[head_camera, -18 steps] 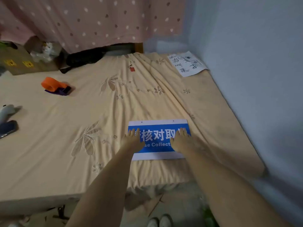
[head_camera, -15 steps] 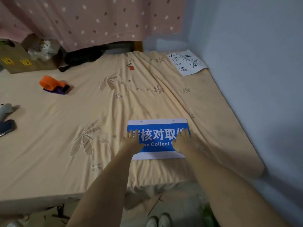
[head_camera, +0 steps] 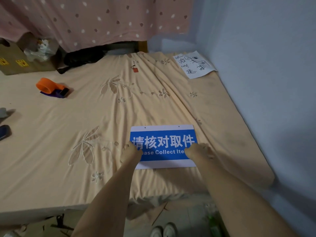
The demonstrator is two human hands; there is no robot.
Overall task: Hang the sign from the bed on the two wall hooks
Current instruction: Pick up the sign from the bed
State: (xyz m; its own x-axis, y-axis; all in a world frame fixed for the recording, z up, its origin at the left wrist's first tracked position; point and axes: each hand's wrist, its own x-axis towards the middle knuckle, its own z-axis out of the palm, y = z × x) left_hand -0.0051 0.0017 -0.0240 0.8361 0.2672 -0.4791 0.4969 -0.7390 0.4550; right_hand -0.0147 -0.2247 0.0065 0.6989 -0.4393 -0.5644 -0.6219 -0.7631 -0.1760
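Observation:
The sign [head_camera: 162, 144] is a white card with a blue panel, white Chinese characters and English text, and two small holes along its top edge. It lies flat on the bed [head_camera: 85, 117] near the front edge, close to the right-hand wall [head_camera: 265, 82]. My left hand [head_camera: 130, 153] is at the sign's left edge with the thumb on the blue panel and the fingers curled past the edge. My right hand [head_camera: 200, 152] holds the right edge the same way. No wall hooks are in view.
An orange tape dispenser [head_camera: 49, 87] sits on the bed at the left, and a handwritten paper [head_camera: 194, 64] lies at the far right corner. A cardboard box [head_camera: 15, 60] stands by the pink curtain. A dark phone [head_camera: 4, 132] is at the left border. My shoes [head_camera: 164, 230] show below.
Both hands lay flat on the sign with fingers spread; they have slid outward to its left and right edges and curled around them. The sign has not moved.

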